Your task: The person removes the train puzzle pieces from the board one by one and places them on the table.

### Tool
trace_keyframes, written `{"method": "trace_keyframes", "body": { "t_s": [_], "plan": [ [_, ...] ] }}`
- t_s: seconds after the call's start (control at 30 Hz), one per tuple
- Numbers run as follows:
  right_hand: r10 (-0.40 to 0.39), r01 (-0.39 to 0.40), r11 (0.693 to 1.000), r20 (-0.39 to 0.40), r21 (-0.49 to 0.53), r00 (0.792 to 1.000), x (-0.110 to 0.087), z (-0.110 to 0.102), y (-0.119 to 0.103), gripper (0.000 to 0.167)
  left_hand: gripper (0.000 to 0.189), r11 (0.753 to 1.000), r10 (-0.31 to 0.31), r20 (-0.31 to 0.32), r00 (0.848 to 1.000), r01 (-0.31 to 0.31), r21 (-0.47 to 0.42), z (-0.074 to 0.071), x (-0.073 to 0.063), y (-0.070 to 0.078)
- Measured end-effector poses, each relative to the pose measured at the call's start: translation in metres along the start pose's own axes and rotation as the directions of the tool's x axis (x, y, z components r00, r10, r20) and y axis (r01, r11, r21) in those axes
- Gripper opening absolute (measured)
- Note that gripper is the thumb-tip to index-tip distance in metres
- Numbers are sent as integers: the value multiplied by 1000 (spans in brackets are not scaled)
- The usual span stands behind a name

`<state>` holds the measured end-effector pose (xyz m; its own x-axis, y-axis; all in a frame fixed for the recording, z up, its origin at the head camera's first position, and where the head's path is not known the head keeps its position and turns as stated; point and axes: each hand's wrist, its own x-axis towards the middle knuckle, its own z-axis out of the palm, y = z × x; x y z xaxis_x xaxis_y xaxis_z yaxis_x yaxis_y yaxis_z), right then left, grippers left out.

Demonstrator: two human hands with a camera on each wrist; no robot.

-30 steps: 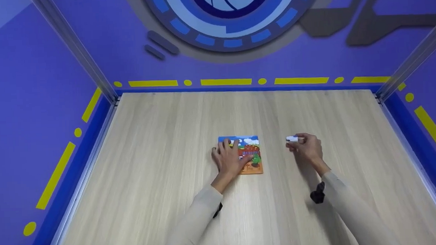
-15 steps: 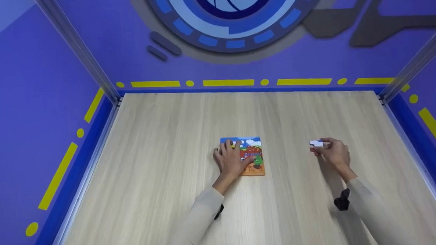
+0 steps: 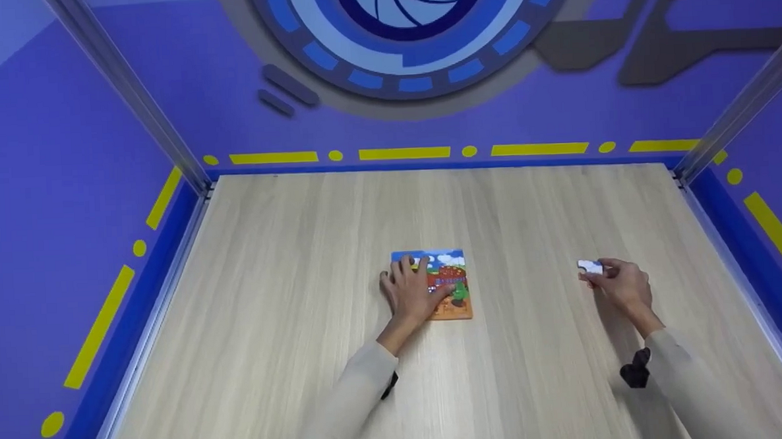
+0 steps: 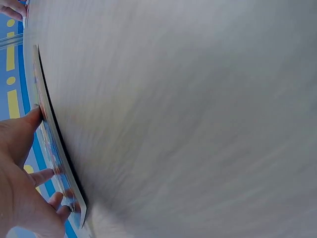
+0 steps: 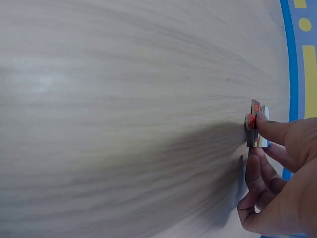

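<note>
A small colourful jigsaw puzzle (image 3: 457, 276) in a flat square board lies near the middle of the table. My left hand (image 3: 413, 294) rests on its left part with the fingers spread, covering some of the picture; in the left wrist view, the fingertips touch the face of the board (image 4: 58, 148). Off to the right, my right hand (image 3: 627, 288) pinches a jigsaw piece (image 3: 590, 267) between thumb and fingers. White and blue show on it, with red below. Seen from the right wrist, the piece (image 5: 254, 130) is nearly edge-on, just above the tabletop or touching it; I cannot tell which.
The pale wooden table (image 3: 287, 263) is enclosed by blue-purple panels (image 3: 387, 130) with yellow markings at the back and sides. Metal posts (image 3: 142, 105) stand at the back corners. A dark device (image 3: 636, 370) sits at the right wrist.
My right hand has moved rightward and slightly nearer to me, away from the puzzle, with the jigsaw piece still pinched. The left hand has stayed on the puzzle.
</note>
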<state>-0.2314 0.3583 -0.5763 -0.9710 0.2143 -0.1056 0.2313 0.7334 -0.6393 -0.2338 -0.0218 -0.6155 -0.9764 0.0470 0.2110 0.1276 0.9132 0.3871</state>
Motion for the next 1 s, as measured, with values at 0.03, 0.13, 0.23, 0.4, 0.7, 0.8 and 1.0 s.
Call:
{"method": "trace_keyframes", "body": {
  "t_s": [0.03, 0.13, 0.23, 0.4, 0.7, 0.8, 1.0],
  "plan": [
    [0, 0, 1000, 0, -2, 1000, -1, 0, 1, 51, 85, 1000, -5, 12, 1000, 5, 1, 0, -1, 0],
    [-17, 16, 1000, -16, -18, 1000, -3, 1, 2, 50, 82, 1000, -16, 35, 999, 16, -1, -1, -1, 0],
    [-40, 38, 998, -38, -40, 998, -4, 1, 3, 47, 80, 1000, -24, 57, 998, 24, -5, -4, 1, 2],
    [-53, 50, 998, -47, -46, 998, -2, 1, 0, 46, 76, 999, -28, 47, 998, 30, -39, -8, 7, 1],
    [-1, -4, 999, -122, -37, 993, 0, 4, -1, 41, 57, 999, -11, 61, 998, 14, -46, -19, 13, -3],
    [13, -15, 1000, -109, -17, 994, -2, 5, -1, 40, 53, 998, -2, 104, 995, 7, -55, -25, 12, -3],
    [-48, 50, 999, -105, 15, 993, -4, 12, -9, 36, 53, 991, -22, 136, 991, 39, -127, -33, 10, -8]
  ]
}}
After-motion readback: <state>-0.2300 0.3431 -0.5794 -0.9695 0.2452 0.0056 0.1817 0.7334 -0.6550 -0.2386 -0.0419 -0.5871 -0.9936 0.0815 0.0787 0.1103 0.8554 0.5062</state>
